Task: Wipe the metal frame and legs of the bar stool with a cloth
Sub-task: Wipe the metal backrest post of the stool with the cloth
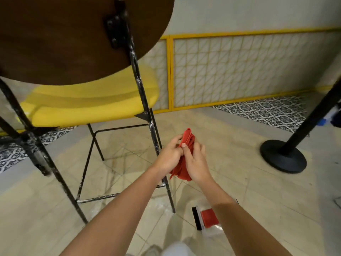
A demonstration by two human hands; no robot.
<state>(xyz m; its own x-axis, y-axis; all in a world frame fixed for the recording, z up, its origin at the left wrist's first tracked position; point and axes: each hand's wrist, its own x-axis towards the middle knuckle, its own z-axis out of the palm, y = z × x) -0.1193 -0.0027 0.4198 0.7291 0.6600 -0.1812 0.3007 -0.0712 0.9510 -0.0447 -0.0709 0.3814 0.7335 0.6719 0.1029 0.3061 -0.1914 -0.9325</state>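
Two bare forearms reach forward from the lower edge, ending in the left hand point(170, 156) and right hand point(196, 164), which meet at centre. Bar stool point(86, 106): largest object, left of and beyond the hands; dark round wooden back point(55, 37) above a yellow seat point(110, 93); black metal frame flecked with white, one leg point(153, 132) passing just left of the left hand. Yellow-framed lattice panel point(239, 67): on the wall beyond the hands. Black post point(311, 117) on a round base point(282, 157): well right of the right hand. Red cloth point(188, 137): bunched, gripped by both hands with fingers curled round it, right of that leg. Clear packet point(208, 218) with red and black contents: on the tiled floor beneath the right forearm.
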